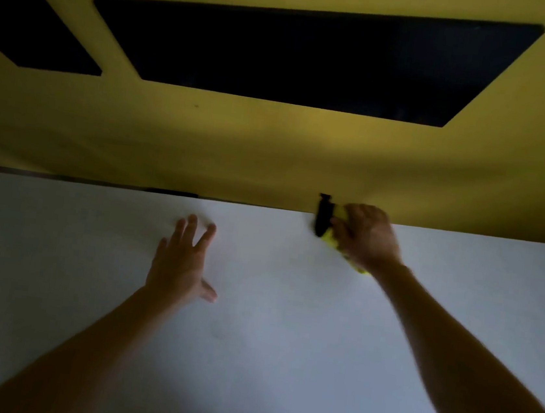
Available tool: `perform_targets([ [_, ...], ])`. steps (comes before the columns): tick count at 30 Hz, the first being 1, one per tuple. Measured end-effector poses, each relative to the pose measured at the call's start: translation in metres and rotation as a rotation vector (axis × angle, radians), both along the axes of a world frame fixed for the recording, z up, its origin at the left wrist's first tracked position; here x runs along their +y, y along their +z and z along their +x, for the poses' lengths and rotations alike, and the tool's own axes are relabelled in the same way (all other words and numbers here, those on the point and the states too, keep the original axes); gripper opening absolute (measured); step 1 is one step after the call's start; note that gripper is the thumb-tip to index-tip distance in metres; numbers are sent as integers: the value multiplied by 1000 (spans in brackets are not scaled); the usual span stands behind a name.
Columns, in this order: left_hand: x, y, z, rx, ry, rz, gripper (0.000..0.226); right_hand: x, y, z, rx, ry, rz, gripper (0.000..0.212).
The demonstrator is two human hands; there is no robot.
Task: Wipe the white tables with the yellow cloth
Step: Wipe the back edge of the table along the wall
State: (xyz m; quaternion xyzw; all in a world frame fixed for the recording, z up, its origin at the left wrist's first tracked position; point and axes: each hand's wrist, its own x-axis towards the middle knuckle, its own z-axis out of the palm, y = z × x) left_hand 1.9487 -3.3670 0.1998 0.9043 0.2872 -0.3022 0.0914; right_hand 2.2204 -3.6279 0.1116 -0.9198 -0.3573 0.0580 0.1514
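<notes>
Yellow cloth (pixel 330 238) under right hand (pixel 367 237); white table (pixel 280 360) edge

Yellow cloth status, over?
Right hand grips yellow cloth at white table far edge. Left hand open, flat. Black clip beside cloth.

Two hands on the table, the panel behind it.

I see the table (pixel 264 358) filling the lower half of the frame, and the panel (pixel 271 145) standing behind its far edge across the upper half, with two openings (pixel 315 58) in the upper part. The left hand (pixel 183 264) lies on the table near the centre. The right hand (pixel 367 237) is to its right, at the far edge, on the cloth (pixel 330 238). A small clip (pixel 323 217) sits just left of the cloth, touching it.
</notes>
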Motion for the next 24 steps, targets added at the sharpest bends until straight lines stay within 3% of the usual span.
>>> perform_targets([
  [2, 0, -1, -1, -12, -3, 9, 153, -38, 6, 19, -52, -81, -44, 46],
  [5, 0, -2, -1, -23, -6, 14, 152, 0, 2, -5, -88, -166, -59, 44],
  [10, 1, -7, -3, -27, 2, 15, 153, 183, 14, -95, 106, 180, -68, 43],
  [12, 0, -9, -5, -34, 20, 21, 153, 212, 19, -110, 146, 259, -91, 43],
  [15, 0, -8, -4, -31, 8, 14, 153, 169, 6, -83, 145, 253, 5, 47],
  [21, -1, -8, -6, -62, -8, 21, 150, -32, 9, 18, -44, -98, -40, 59],
  [24, -1, -8, -6, -62, -11, 31, 150, 7, 10, -14, -108, -219, -113, 54],
])
